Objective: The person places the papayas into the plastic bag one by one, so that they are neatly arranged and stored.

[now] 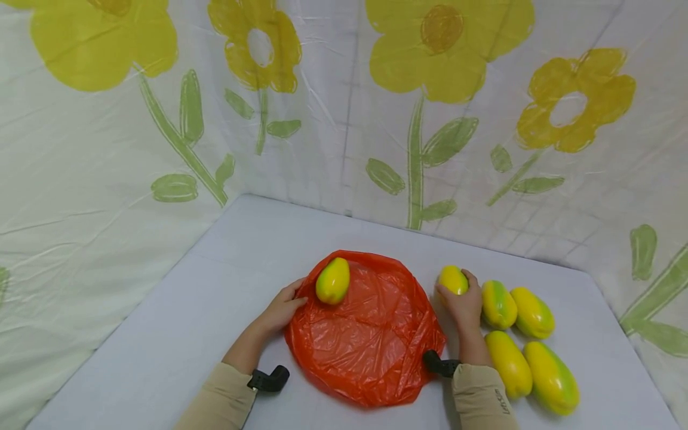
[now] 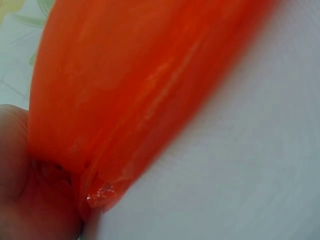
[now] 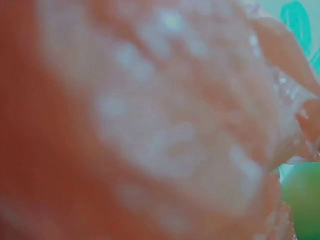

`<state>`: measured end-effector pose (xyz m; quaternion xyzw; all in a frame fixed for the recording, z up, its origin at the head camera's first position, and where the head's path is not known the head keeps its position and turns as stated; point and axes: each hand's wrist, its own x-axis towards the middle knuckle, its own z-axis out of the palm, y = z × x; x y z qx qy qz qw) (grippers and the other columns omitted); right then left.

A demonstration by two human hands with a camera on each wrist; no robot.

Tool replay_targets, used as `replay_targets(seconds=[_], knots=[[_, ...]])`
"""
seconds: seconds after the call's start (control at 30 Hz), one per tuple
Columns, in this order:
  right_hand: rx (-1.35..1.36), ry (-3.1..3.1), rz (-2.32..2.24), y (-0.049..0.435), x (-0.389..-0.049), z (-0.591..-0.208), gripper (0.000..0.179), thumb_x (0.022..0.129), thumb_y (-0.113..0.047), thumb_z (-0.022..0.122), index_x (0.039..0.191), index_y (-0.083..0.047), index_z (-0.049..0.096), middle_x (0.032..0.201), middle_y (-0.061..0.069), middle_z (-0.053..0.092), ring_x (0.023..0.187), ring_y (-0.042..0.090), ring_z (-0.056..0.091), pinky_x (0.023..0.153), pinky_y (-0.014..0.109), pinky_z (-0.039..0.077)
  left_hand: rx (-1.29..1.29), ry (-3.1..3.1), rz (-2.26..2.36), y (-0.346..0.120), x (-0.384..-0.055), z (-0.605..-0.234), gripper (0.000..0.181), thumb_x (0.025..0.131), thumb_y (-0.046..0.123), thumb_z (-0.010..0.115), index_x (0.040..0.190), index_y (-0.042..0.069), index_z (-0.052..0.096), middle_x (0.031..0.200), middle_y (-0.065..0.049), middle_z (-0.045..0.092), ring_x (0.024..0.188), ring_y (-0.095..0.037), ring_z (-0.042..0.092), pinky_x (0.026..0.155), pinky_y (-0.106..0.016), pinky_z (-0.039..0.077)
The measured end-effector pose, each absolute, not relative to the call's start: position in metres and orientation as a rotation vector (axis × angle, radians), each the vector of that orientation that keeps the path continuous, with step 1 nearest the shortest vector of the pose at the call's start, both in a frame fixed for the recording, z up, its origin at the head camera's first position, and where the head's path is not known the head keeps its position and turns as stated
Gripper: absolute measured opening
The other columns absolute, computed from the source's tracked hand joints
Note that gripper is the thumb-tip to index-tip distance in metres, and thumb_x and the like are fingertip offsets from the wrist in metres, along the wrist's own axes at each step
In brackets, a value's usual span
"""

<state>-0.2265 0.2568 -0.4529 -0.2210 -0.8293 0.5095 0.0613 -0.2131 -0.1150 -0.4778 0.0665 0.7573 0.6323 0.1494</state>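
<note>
A red plastic bag point(image 1: 371, 334) lies spread in a rough round on the table, its rim raised. Inside it, at the upper left, rests one yellow-green papaya point(image 1: 333, 281). My left hand point(image 1: 283, 307) grips the bag's left rim; in the left wrist view the red film point(image 2: 110, 85) bunches at the thumb. To the right of the bag, my right hand point(image 1: 465, 301) holds another papaya point(image 1: 452, 279) between thumb and fingers. The right wrist view is mostly filled by blurred red film point(image 3: 150, 115), with part of a green papaya point(image 3: 305, 200) at its right edge.
Right of my right hand lie several more papayas point(image 1: 532, 312), grouped close together on the white table point(image 1: 258, 239). Flower-printed curtains point(image 1: 333, 131) hang behind the table and along its sides. A black wrist mount point(image 1: 441, 363) on my right arm overlaps the bag's edge.
</note>
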Motion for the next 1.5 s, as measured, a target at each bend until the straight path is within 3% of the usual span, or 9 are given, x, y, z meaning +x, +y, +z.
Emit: replay_targets(seconds=[0.43,0.87,1.5], knots=[[-0.664,-2.437,1.613,0.244,-0.230,-0.430,0.077,0.085,-0.029,0.065,0.148,-0.022,0.021,0.147,0.015,0.030,0.123,0.035,0.034,0.104,0.052,0.037,0.189,2.174,1.831,-0.115,-0.213,-0.478,0.050,0.095,0.005,0.040,0.144,0.008,0.032,0.147,-0.014,0.037,0.128,-0.031,0.045,0.098,-0.041,0.046],[-0.607,-2.353,1.697,0.219,-0.237,-0.424,0.075,0.083,-0.021,0.067,0.146,-0.018,0.026,0.144,0.014,0.033,0.123,0.033,0.035,0.107,0.049,0.036,0.158,2.196,1.824,-0.114,-0.213,-0.478,0.049,0.095,0.005,0.039,0.144,0.008,0.033,0.147,-0.014,0.037,0.129,-0.031,0.044,0.099,-0.042,0.045],[-0.471,-2.235,1.862,0.138,-0.234,-0.425,0.069,0.082,-0.021,0.068,0.141,-0.017,0.032,0.134,0.011,0.041,0.117,0.030,0.041,0.103,0.048,0.041,0.155,2.194,1.819,-0.115,-0.214,-0.477,0.049,0.095,0.006,0.040,0.143,0.012,0.035,0.145,-0.011,0.041,0.122,-0.028,0.051,0.093,-0.038,0.050]])
